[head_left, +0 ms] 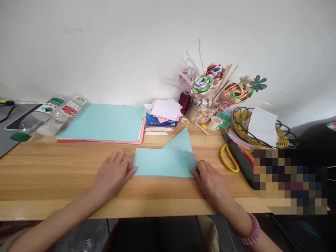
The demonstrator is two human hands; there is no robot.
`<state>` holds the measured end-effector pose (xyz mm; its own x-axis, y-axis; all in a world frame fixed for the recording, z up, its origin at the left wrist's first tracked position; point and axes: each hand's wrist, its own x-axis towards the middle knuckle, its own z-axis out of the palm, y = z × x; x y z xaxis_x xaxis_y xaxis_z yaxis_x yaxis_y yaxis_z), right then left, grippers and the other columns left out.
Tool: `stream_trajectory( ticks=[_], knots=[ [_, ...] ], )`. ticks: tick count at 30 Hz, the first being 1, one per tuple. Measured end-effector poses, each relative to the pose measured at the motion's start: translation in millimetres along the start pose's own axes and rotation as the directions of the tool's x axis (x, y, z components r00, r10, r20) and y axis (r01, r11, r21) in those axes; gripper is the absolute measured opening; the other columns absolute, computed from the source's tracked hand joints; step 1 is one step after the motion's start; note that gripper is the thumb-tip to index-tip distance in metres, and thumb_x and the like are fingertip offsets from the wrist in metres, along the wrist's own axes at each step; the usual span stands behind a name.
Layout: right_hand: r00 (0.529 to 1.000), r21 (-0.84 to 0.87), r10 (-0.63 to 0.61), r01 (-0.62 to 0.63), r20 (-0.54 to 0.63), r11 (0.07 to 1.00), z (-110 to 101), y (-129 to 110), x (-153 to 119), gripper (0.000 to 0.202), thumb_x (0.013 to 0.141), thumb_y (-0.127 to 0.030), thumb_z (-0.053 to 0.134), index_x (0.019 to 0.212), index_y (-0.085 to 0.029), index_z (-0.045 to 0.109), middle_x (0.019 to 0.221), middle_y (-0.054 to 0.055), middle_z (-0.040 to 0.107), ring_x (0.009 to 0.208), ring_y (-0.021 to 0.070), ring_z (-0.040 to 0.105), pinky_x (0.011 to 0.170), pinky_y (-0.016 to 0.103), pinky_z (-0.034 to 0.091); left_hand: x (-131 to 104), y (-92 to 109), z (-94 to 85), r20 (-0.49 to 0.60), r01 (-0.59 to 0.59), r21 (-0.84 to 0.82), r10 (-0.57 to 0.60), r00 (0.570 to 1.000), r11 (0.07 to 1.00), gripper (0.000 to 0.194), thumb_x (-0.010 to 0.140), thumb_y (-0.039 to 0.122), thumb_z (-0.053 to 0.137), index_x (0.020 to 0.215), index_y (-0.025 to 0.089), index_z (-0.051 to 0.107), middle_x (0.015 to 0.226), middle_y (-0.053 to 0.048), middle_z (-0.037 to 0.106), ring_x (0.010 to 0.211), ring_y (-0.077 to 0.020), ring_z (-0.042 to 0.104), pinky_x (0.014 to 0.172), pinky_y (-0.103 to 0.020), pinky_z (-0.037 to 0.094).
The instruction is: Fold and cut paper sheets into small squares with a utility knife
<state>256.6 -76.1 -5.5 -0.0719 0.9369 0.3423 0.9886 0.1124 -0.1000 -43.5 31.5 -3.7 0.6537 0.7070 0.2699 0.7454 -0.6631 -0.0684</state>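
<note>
A light blue paper sheet (pixel 164 162) lies folded on the wooden table (pixel 65 178), with a pointed flap sticking out behind its upper right part. My left hand (pixel 115 169) pinches the left end, its thumb on top near the lower left corner. At the opposite end my right hand (pixel 210 178) grips the lower right corner between thumb and curled fingers. Some fingertips of both hands are hidden by the paper and the hands themselves.
Large blue and pink sheets (pixel 105 122) and plastic bottles (pixel 65 108) are at the back left. Behind the folded paper sit paper scraps on a blue box (pixel 161 121) and paper flowers (pixel 202 84). Scissors (pixel 229 157) and a yellow basket (pixel 243 131) stand right.
</note>
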Motion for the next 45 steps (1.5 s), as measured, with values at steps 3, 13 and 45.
stream_trajectory(
  ticks=[3, 13, 45],
  knots=[
    [1.0, -0.015, 0.013, -0.013, 0.019, 1.0, -3, 3, 2, 0.024, 0.097, -0.037, 0.035, 0.079, -0.022, 0.042, 0.073, 0.004, 0.054, 0.067, 0.0205, 0.053, 0.059, 0.032, 0.037, 3, -2, 1.8, -0.191, -0.106, 0.069, 0.117, 0.975, 0.992, 0.026, 0.094, 0.026, 0.041, 0.098, 0.013, 0.062, 0.106, -0.017, 0.057, 0.1, -0.0312, 0.05, 0.083, -0.046, 0.04],
    [0.982, 0.029, 0.112, -0.118, 0.15, 0.993, -19, 1, 12, 0.016, 0.088, -0.028, 0.055, 0.075, -0.022, 0.048, 0.074, 0.0, 0.059, 0.063, 0.0153, 0.055, 0.057, 0.027, 0.037, 50, 3, -25.9, 0.191, -0.666, -0.215, 0.7, 0.688, 0.714, 0.064, 0.087, 0.005, 0.038, 0.141, 0.04, 0.032, 0.139, 0.001, 0.045, 0.128, -0.0248, 0.034, 0.107, -0.044, 0.023],
    [0.993, 0.135, 0.115, -0.117, 0.022, 0.984, -16, 6, 7, 0.008, 0.092, -0.024, 0.047, 0.088, -0.019, 0.052, 0.074, 0.001, 0.061, 0.064, 0.0153, 0.057, 0.056, 0.028, 0.044, 93, 48, 4.3, 0.132, -0.76, -0.345, 0.83, 0.542, 0.551, 0.063, 0.086, 0.007, 0.039, 0.139, 0.041, 0.036, 0.144, 0.011, 0.043, 0.089, -0.0166, 0.053, 0.069, -0.031, 0.035]
  ],
)
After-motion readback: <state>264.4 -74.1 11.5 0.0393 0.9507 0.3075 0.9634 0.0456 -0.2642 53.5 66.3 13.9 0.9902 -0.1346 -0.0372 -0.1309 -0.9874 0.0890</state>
